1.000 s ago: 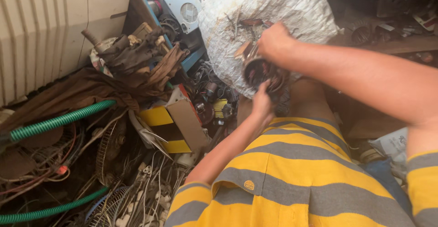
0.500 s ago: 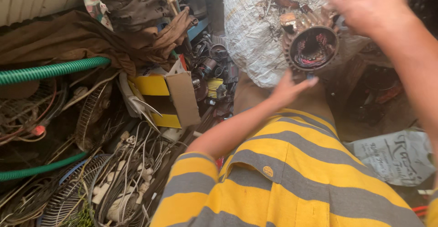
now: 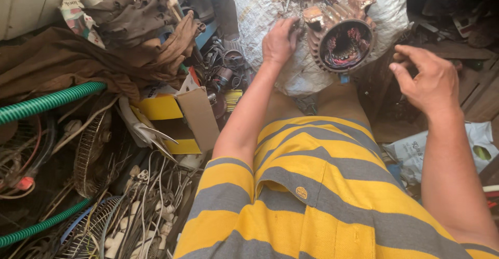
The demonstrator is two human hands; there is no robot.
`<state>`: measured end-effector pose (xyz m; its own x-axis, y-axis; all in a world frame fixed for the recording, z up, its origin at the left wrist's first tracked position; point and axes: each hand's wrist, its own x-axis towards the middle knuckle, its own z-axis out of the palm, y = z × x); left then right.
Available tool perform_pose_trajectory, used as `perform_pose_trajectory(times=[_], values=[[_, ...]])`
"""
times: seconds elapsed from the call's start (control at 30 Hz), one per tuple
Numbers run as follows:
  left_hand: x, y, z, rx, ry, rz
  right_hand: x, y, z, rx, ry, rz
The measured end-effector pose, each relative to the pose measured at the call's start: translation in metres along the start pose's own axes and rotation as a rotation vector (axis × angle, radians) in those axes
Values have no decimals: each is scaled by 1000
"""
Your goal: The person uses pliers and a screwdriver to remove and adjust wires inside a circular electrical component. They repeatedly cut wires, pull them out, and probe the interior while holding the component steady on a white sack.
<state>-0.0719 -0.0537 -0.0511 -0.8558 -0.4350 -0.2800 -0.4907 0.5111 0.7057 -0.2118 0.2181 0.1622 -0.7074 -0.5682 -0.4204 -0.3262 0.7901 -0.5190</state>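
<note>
Since half a second ago my right hand (image 3: 429,79) has let go of the motor stator (image 3: 340,40) and drawn back, fingers loose and empty. My left hand (image 3: 279,41) now grips the stator's left rim, steadying it on the white woven sack (image 3: 260,9), open windings facing me.

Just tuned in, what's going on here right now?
A person in a yellow and grey striped shirt is working over a round, rusty motor stator with copper windings inside, resting on a white woven sack. The left hand grips its left edge; the right hand hovers open, apart from it. Scrap lies all around: green hoses, cables, fan grilles.
</note>
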Motion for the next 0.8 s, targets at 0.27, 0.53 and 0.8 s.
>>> perform_pose_trajectory(times=[0.27,0.53,0.8], values=[[0,-7,5,145,-45,106,-22,21,11,13,6,38],[-2,-15,3,309,-45,391,-36,35,17,5,-8,77],[-2,-5,-9,-511,97,-156,-39,11,17,106,-4,112]])
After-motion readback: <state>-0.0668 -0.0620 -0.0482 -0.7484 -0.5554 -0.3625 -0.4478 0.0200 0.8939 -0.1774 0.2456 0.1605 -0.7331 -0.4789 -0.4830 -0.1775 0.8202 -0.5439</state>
